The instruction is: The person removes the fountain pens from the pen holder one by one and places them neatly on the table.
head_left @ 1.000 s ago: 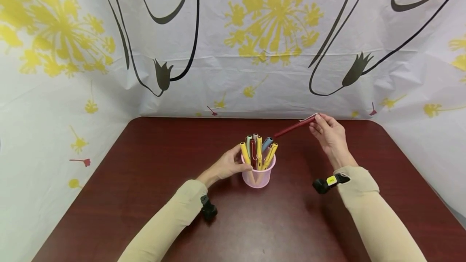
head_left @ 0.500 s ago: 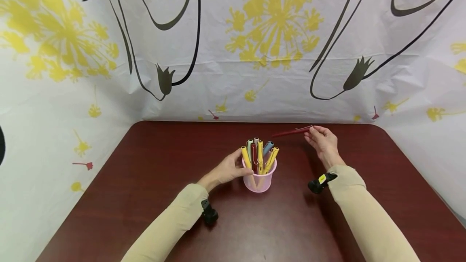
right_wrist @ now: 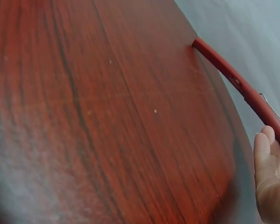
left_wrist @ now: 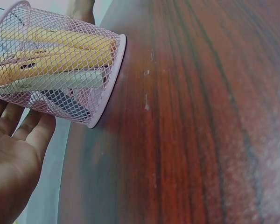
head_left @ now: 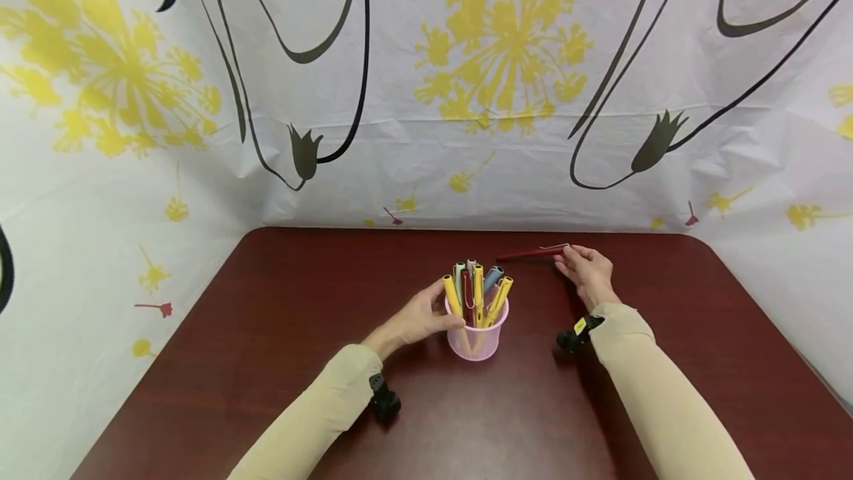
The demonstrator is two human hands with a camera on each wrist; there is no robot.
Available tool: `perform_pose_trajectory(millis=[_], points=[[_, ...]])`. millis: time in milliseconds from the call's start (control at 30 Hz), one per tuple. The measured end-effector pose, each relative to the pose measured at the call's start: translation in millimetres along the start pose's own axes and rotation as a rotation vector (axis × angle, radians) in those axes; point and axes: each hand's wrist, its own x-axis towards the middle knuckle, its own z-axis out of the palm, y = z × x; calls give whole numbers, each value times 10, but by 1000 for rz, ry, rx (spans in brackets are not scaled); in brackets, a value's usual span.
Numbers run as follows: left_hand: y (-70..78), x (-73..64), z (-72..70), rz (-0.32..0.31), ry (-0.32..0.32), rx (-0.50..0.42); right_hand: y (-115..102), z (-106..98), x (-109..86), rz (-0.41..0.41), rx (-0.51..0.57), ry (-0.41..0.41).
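Note:
A pink mesh pen cup point(head_left: 474, 347) stands upright on the table, filled with several capped pens in yellow, dark red, blue and pale green. My left hand point(head_left: 416, 315) holds the cup from its left side, thumb at the near rim; in the left wrist view its fingers point(left_wrist: 39, 133) lie along the mesh wall. To the right and farther back, my right hand point(head_left: 588, 272) pinches a dark red pen point(head_left: 533, 253) by its clipped cap end. That pen point(right_wrist: 224, 67) points left, low over the table, its far tip close to the surface in the right wrist view.
The dark reddish-brown wooden table point(head_left: 320, 280) has rounded back corners. A white curtain point(head_left: 413, 139) with yellow flowers and dark stems hangs behind the table and along its sides. Black wrist cameras point(head_left: 384, 398) sit on both cuffs.
My right hand has lowered the red pen and moved a little left; the pen has gone from slanted to nearly level. The left hand stays on the cup. The head view has tilted slightly upward.

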Motion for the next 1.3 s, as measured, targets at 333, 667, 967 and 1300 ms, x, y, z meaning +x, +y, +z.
perform_pose_trajectory(millis=[333,667,967,1300], points=[[-18,8,-6,-5,-4,-8,46,-53,91,33,-137,13],[-30,12,-6,23,-8,-21,-5,-50,127,65,-238,-11],[-12,5,-5,29,-15,-4,-69,-68,162,116,-280,-49],[3,3,-2,19,-12,-9,-152,-55,195,199,-334,-66]])
